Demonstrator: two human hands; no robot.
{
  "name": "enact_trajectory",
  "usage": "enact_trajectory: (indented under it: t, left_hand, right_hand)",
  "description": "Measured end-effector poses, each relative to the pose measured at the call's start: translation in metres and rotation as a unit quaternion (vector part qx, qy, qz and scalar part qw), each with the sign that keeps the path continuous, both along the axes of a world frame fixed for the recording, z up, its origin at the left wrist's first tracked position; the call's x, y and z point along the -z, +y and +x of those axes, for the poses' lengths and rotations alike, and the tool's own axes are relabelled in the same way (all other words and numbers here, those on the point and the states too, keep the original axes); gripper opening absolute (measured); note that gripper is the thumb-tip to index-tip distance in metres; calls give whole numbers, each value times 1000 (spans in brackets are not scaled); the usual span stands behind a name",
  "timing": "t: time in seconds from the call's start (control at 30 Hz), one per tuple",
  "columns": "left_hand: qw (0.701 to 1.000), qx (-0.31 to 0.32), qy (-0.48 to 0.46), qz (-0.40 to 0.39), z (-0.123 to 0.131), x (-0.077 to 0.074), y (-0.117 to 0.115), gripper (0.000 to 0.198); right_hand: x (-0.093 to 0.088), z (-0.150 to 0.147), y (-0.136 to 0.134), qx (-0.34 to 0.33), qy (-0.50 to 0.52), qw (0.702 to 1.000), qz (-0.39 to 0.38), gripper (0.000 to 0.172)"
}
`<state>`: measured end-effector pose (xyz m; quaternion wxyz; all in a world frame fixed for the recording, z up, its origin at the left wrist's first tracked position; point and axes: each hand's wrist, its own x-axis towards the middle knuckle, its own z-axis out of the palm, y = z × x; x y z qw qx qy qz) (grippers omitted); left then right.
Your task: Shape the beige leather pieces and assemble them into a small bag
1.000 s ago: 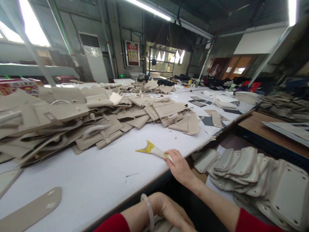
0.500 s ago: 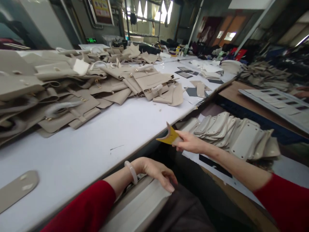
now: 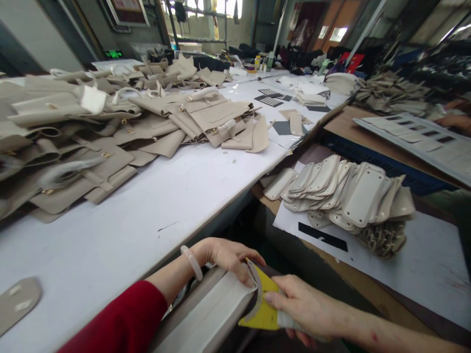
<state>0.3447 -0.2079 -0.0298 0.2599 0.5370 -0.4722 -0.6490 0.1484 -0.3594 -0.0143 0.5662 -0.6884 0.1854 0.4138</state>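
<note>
My right hand (image 3: 309,304) grips a yellow scraper-like tool (image 3: 268,306) with a curved, hollowed-out edge. That edge lies right against the end of a long beige-and-white bag part (image 3: 206,314) in front of my body. My left hand (image 3: 228,257), with a pale bangle at the wrist, is wrapped over the far end of this part, thumb on its whitish face and fingers curled beyond. Its lower end runs out of view at the bottom. Exactly where tool and part touch is partly covered by my left fingers.
Beige bags (image 3: 206,117) with wrapped handles are heaped on the white table (image 3: 147,255). A strap-like beige piece (image 3: 22,301) lies at the near left. At right, a stack of pale panels with holes (image 3: 364,193) sits on a lower surface, by a grey tray (image 3: 415,142).
My right hand has brought the yellow tool down and toward me, from above the table edge to the end of the bag part. My left hand keeps its hold; the view has shifted slightly.
</note>
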Motion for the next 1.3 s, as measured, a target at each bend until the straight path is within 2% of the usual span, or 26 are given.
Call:
enact_trajectory:
  t: [0.17, 0.43, 0.57, 0.77, 1.03, 1.3]
  left_hand:
    - [1000, -1, -2, 8, 1, 2, 0, 90]
    - [1000, -6, -3, 12, 2, 1, 1, 95]
    - [1000, -14, 0, 21, 0, -2, 1, 97]
    - [999, -30, -11, 20, 0, 2, 3, 99]
    - [998, -56, -7, 25, -1, 0, 6, 98]
    - [995, -89, 35, 32, -1, 7, 9, 98]
  right_hand:
    - [6, -3, 2, 17, 5, 1000, 6, 35]
    - [6, 1, 4, 3, 28, 999, 14, 38]
    - [3, 4, 8, 5, 40, 999, 17, 34]
    - [-3, 9, 16, 19, 70, 997, 17, 26]
    - [-7, 12, 29, 57, 112, 992, 21, 26]
    - [2, 9, 41, 96, 129, 987, 26, 28]
